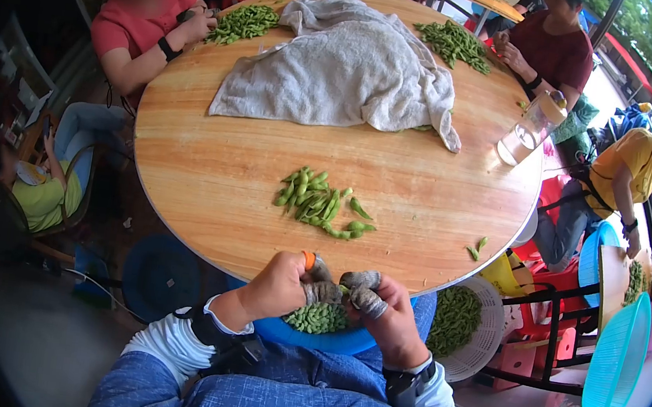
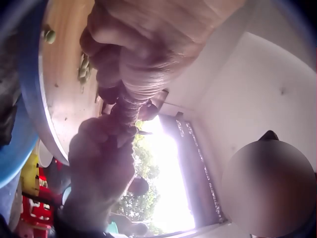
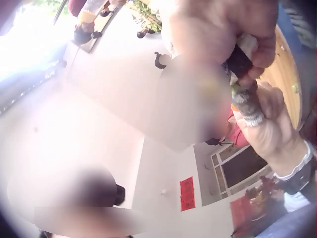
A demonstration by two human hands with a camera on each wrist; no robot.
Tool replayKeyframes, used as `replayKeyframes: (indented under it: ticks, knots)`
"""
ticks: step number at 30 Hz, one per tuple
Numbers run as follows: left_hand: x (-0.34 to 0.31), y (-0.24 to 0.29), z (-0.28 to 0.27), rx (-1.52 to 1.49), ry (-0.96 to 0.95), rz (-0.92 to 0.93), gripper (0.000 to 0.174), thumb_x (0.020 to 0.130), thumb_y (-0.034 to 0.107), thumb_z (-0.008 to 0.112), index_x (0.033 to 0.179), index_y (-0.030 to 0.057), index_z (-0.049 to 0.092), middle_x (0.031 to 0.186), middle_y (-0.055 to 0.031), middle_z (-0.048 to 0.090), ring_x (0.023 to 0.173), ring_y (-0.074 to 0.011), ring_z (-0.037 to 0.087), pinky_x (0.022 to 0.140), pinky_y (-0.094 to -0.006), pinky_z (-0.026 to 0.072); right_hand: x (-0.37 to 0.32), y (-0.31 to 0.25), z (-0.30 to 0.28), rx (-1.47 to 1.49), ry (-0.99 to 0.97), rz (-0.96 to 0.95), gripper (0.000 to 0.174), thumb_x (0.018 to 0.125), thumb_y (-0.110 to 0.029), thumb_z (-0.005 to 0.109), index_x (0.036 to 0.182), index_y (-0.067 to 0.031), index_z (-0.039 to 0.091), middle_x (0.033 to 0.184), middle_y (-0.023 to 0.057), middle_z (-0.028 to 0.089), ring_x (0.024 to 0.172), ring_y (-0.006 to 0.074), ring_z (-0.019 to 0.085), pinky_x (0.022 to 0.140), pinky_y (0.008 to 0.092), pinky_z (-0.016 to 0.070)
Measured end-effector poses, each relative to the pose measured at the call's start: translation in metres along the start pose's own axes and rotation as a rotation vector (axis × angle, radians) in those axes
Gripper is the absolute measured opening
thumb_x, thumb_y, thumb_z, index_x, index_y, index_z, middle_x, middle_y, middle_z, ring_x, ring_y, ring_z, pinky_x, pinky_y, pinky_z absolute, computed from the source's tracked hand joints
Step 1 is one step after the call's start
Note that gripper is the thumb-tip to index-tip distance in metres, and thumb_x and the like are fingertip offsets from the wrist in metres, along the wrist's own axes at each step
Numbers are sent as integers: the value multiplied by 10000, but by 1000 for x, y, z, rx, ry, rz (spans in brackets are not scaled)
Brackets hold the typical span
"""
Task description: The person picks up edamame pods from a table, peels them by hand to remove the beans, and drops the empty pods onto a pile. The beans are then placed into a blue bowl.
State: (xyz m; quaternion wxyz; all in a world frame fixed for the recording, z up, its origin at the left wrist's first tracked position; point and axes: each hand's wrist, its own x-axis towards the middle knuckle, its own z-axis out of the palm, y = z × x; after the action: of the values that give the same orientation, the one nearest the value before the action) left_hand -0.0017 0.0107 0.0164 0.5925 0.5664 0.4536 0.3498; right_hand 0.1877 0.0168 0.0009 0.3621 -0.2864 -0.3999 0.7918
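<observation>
In the head view my left hand (image 1: 275, 280) and right hand (image 1: 397, 324) meet fingertip to fingertip below the table's near edge. Grey coverings wrap several fingertips, and a bit of orange shows on the left hand. Both hands pinch a small green soybean pod (image 1: 344, 289), mostly hidden by the fingers. Under them a blue basin (image 1: 342, 344) holds shelled green beans (image 1: 317, 320). Just beyond the hands, a small heap of soybean pods (image 1: 310, 198) lies on the wooden table (image 1: 209, 166). The wrist views show the two hands close together, with bright backlight in the left one.
A grey towel (image 1: 340, 76) covers a mound mid-table. Far pod piles (image 1: 242, 23) lie before two seated people. A clear bottle (image 1: 529, 130) stands at the right edge. Down on the right is a white basket (image 1: 489, 335) of pods, near a turquoise basket (image 1: 617, 361).
</observation>
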Motion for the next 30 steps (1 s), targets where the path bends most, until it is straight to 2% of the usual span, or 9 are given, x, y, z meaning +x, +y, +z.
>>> replayKeyframes:
  ticks: [3, 7, 10, 15, 18, 22, 24, 27, 30]
  knots:
    - [4, -2, -5, 131, -29, -146, 93, 765, 62, 589, 785, -10, 534, 698, 4, 545, 666, -38, 479, 562, -191, 399, 2, -1, 13, -169, 145, -168, 210, 798, -47, 539, 996, 24, 530, 851, 32, 577, 786, 88, 524, 712, 220, 422]
    - [7, -2, 5, -231, -3, -82, 143, 804, 74, 540, 906, -22, 509, 814, -56, 578, 747, -100, 548, 669, -224, 451, 6, 2, 15, -329, 186, -346, 213, 780, 4, 542, 989, 36, 527, 872, 54, 584, 814, 97, 533, 730, 221, 425]
    - [8, -2, 7, -435, -49, -65, 201, 820, 60, 506, 996, -22, 452, 892, -76, 564, 827, -136, 556, 734, -254, 462, 8, 11, 9, -383, 145, -365, 206, 787, 14, 525, 990, 48, 521, 892, 63, 585, 834, 105, 536, 743, 221, 426]
    - [9, -11, 8, -336, -117, 25, 211, 829, 44, 482, 1020, -21, 424, 958, -88, 541, 885, -149, 542, 776, -279, 457, 7, 8, 16, -66, 141, -272, 204, 790, -19, 536, 983, 46, 528, 862, 47, 586, 802, 110, 540, 722, 233, 433]
    - [9, -5, 5, -43, -137, 178, 207, 829, 37, 477, 1018, -24, 419, 962, -89, 537, 894, -150, 538, 790, -289, 451, 8, 13, 8, 78, 95, -220, 207, 796, -32, 532, 989, 42, 527, 879, 50, 587, 811, 114, 544, 727, 239, 435]
    - [6, -5, 9, -204, -67, 155, 219, 822, 14, 474, 1028, -26, 410, 971, -94, 531, 902, -153, 532, 784, -293, 454, 11, 15, 6, 161, 48, -215, 214, 796, -43, 537, 993, 41, 525, 888, 53, 589, 799, 117, 551, 705, 246, 445]
    - [6, -4, 13, -307, -25, 148, 231, 816, -8, 468, 1037, -27, 403, 983, -96, 527, 908, -155, 530, 777, -292, 458, 10, 5, 16, 27, 115, -238, 208, 794, -45, 541, 981, 45, 527, 868, 49, 590, 762, 114, 549, 671, 251, 449]
    - [7, -5, 15, -208, 37, 72, 215, 801, -38, 466, 1013, -31, 433, 938, -91, 545, 882, -146, 541, 751, -273, 462, 12, 5, 17, -301, 208, -378, 201, 777, -26, 545, 968, 36, 534, 837, 64, 591, 716, 126, 553, 630, 258, 451]
    - [10, -1, 11, 59, 101, 166, 154, 777, 9, 535, 915, -41, 491, 767, -68, 589, 715, -98, 545, 610, -229, 450, 9, -7, 15, -722, 215, -486, 212, 746, 2, 553, 957, 15, 545, 804, 91, 587, 702, 154, 564, 615, 260, 449]
